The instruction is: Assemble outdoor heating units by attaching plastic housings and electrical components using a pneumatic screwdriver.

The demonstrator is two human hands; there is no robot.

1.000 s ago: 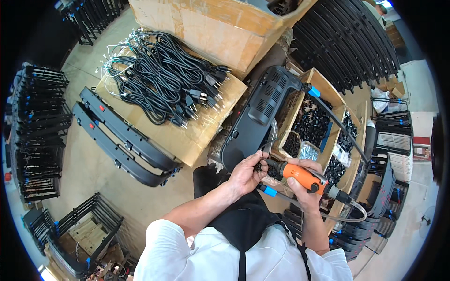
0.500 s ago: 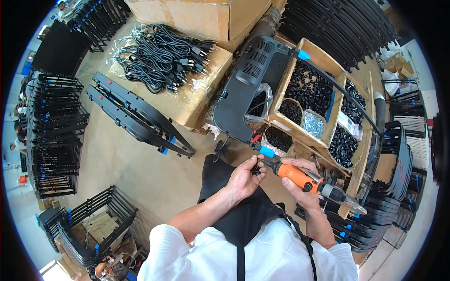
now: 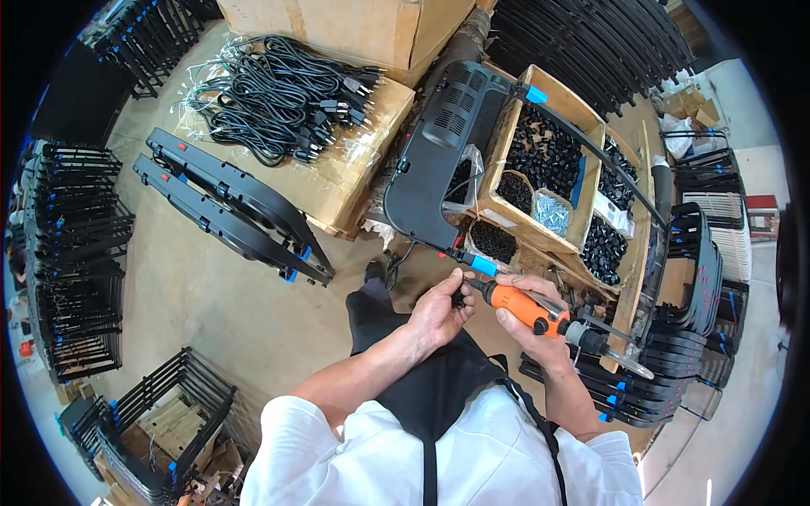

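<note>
My right hand (image 3: 540, 339) is wrapped round an orange electric screwdriver (image 3: 521, 307), its dark nose pointing left toward my other hand. My left hand (image 3: 434, 314) is closed over several small black screws (image 3: 458, 299). Its thumb and forefinger pinch at the screwdriver's tip; what sits between them is too small to make out. Just beyond both hands lies a black plastic housing (image 3: 415, 196) with a vented motor bulge, joined to a black frame tube. A blue sleeve (image 3: 483, 266) at its near corner is close to the screwdriver's nose.
Right of the housing, a cardboard tray (image 3: 489, 199) holds black plastic parts and silver screws. A tub of black screws (image 3: 493, 241) sits below. Coiled power cords (image 3: 278, 105) cover a carton at the back left. Two black curved frames (image 3: 228, 198) lean before it. Stacked frames (image 3: 76, 253) stand left.
The whole view has shifted slightly, with the surroundings sliding left. My hands keep nearly the same place and grip, the screwdriver's nose still at my left fingertips.
</note>
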